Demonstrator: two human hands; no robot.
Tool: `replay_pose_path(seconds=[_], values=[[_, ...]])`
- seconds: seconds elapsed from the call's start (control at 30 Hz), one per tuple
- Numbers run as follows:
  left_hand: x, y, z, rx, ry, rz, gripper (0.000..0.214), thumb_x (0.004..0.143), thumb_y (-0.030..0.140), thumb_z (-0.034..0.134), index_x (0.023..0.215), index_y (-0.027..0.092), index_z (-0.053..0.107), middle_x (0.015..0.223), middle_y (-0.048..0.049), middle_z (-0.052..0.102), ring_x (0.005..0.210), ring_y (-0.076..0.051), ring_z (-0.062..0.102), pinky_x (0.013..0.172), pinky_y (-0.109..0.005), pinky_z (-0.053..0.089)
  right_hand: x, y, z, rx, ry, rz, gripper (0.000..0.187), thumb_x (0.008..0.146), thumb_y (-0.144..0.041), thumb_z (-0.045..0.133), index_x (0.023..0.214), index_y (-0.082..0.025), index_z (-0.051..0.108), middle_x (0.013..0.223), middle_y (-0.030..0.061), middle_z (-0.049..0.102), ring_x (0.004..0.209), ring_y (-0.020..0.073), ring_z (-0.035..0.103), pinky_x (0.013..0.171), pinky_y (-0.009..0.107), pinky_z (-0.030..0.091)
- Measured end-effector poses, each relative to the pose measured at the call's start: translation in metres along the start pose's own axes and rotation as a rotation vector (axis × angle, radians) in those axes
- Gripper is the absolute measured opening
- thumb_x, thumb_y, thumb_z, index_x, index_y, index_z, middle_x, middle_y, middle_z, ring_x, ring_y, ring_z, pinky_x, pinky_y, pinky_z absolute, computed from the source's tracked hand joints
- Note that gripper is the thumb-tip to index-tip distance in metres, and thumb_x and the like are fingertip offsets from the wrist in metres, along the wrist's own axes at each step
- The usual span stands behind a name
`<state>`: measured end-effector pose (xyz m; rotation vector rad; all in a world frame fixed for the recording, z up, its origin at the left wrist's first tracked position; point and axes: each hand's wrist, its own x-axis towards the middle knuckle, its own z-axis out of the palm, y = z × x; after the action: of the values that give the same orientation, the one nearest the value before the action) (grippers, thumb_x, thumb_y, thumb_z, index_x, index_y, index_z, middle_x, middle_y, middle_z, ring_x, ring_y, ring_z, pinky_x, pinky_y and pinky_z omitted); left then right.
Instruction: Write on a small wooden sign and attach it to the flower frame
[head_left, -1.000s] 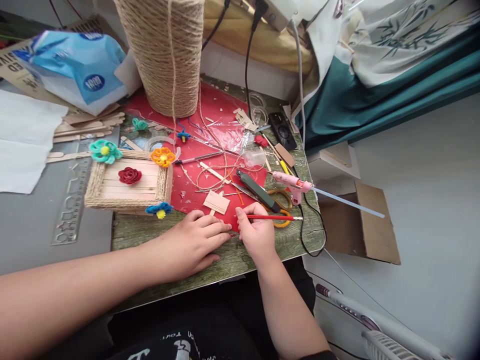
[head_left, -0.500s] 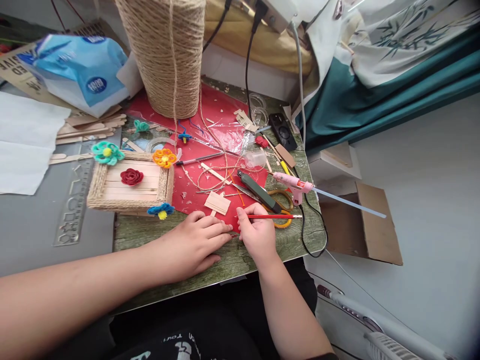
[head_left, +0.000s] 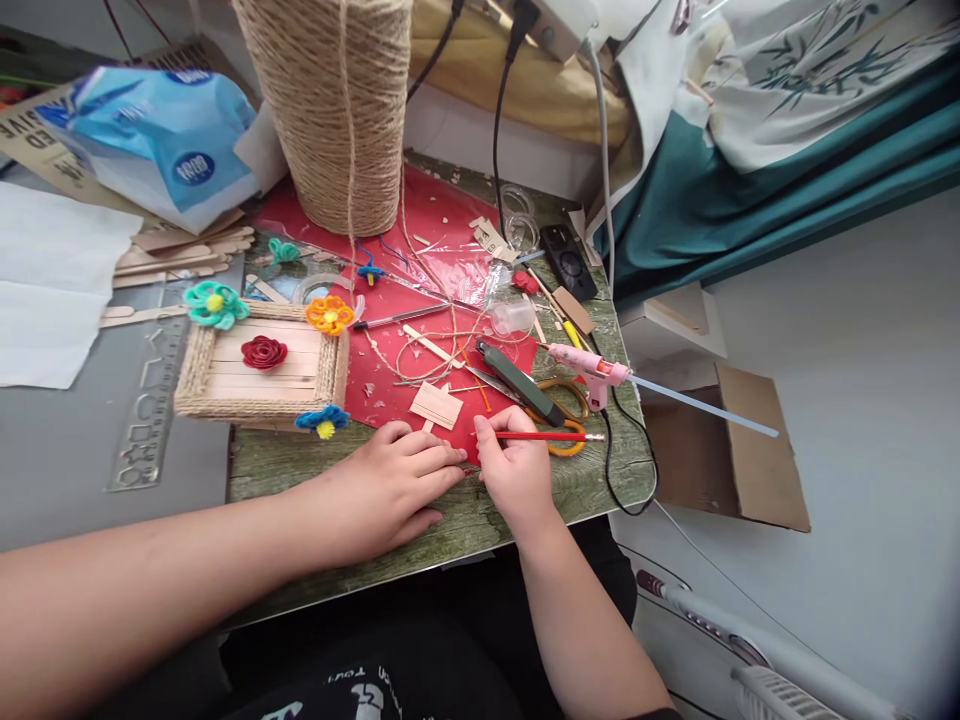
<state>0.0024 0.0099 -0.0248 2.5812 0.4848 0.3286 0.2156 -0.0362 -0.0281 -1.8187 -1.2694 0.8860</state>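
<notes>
While the right hand [head_left: 517,465] pinches a red pencil [head_left: 551,436], the left hand [head_left: 409,480] lies flat, stretched out, on the green tabletop [head_left: 472,515], near a small wooden piece [head_left: 436,405] on the red sheet [head_left: 390,405]. Between the wrists, bare tabletop runs to the front edge [head_left: 450,557]; beyond the right hand, orange-handled scissors [head_left: 566,451] and a dark green-handled tool [head_left: 521,382] leave little room.

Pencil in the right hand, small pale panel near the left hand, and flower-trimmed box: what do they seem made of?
Pencil: likely painted wood, judging by its smooth red shaft. Pale panel: apparently bare wood, matte, with seams between strips. Box: seemingly unfinished wooden slats, shown by seams, edged with coarse, fibrous twine; its corner flowers look like fuzzy pipe cleaner.
</notes>
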Motion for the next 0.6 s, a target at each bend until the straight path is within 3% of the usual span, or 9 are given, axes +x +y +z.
replay_pose_path(seconds=[0.6], values=[[-0.0003, 0.0006, -0.0011, 0.017, 0.005, 0.003, 0.042, 0.095, 0.037, 0.063, 0.136, 0.026, 0.06, 0.144, -0.0063, 0.065, 0.125, -0.028, 0.059, 0.104, -0.046, 0.035, 0.0017, -0.0033, 0.0006, -0.083, 0.046, -0.131, 0.03, 0.102, -0.037, 0.06, 0.076, -0.023, 0.053, 0.068, -0.0021, 0.057, 0.065, 0.017, 0.055, 0.066, 0.031, 0.043]])
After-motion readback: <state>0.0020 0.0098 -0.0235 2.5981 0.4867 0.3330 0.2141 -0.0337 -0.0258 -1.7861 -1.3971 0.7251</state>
